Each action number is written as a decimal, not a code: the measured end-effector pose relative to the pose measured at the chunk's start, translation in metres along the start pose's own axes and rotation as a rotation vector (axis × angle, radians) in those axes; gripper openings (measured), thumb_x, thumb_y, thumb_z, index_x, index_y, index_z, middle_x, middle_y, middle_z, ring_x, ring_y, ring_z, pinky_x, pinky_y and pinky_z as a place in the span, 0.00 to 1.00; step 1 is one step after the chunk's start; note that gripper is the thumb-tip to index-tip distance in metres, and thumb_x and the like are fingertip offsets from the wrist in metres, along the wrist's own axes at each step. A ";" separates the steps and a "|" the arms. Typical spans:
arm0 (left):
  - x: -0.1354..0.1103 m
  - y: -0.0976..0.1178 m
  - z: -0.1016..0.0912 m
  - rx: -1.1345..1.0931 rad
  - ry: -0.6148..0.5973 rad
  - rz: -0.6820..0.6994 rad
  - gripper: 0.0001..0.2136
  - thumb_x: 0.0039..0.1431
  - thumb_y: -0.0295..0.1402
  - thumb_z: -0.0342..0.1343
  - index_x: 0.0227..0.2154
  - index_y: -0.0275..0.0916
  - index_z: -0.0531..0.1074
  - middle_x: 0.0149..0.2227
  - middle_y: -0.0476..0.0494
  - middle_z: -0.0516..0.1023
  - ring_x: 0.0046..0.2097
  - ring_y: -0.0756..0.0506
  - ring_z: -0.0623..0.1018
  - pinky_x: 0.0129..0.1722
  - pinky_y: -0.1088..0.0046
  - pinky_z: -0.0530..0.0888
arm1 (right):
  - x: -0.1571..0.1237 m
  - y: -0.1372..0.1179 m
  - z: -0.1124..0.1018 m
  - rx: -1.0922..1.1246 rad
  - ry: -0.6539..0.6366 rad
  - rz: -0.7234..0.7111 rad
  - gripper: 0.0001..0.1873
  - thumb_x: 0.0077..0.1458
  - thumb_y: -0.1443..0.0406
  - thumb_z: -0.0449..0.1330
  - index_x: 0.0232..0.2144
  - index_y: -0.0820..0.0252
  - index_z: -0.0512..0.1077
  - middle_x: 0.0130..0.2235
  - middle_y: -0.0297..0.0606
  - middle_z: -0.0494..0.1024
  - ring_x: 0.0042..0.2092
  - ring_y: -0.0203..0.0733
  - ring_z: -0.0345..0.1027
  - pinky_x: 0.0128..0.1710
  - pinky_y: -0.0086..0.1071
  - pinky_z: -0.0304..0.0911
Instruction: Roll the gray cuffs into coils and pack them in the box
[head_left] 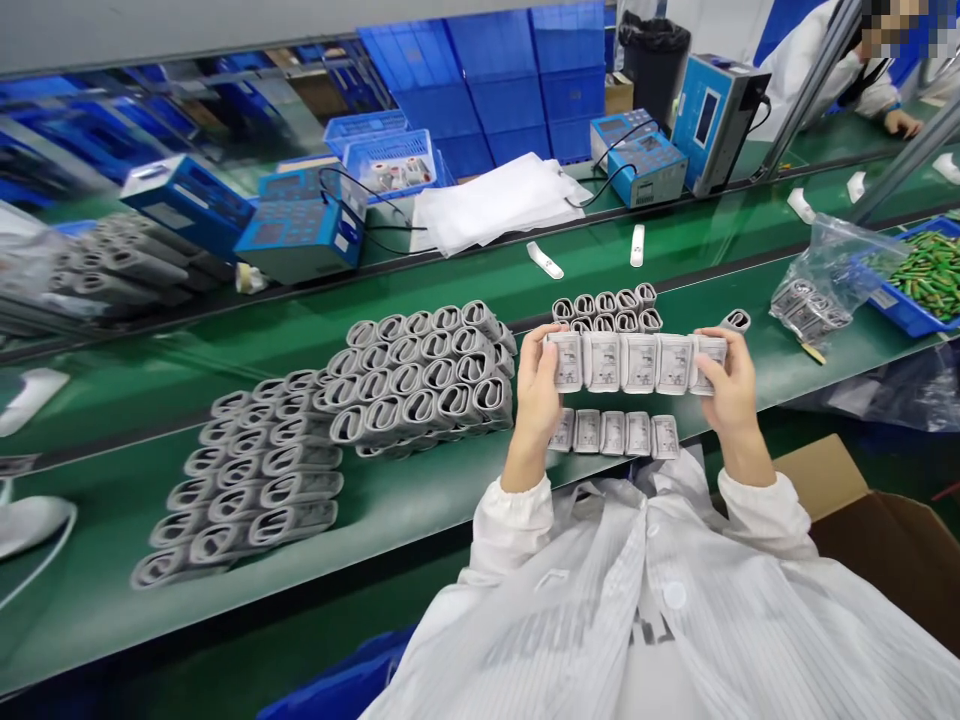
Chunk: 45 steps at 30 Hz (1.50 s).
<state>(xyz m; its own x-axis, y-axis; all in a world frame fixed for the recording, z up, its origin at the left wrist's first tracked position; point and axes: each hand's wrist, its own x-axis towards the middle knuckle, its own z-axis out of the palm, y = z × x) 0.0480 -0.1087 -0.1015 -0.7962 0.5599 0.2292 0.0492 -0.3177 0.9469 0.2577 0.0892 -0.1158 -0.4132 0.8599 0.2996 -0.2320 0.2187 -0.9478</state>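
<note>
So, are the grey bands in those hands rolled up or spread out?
Rolled up: the grey bands form five compact bundles in a row between the left hand and right hand.

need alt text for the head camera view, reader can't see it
A left hand and right hand grip opposite ends of a row of five grey rolls over a green worktable. Piles of similar rolls lie to the left; a blue tray of green parts sits far right.
</note>
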 end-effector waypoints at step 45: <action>-0.019 0.056 0.008 -0.265 -0.059 -0.103 0.17 0.72 0.51 0.61 0.55 0.50 0.71 0.63 0.42 0.85 0.64 0.35 0.85 0.57 0.56 0.85 | -0.011 -0.040 -0.003 0.028 -0.024 -0.010 0.20 0.60 0.52 0.73 0.52 0.47 0.75 0.57 0.40 0.84 0.51 0.51 0.82 0.50 0.47 0.83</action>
<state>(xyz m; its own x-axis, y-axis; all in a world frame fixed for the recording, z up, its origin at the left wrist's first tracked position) 0.0709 -0.1310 -0.0514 -0.7523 0.6403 0.1552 -0.1953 -0.4416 0.8757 0.2737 0.0724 -0.0812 -0.4318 0.8463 0.3121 -0.2604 0.2143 -0.9414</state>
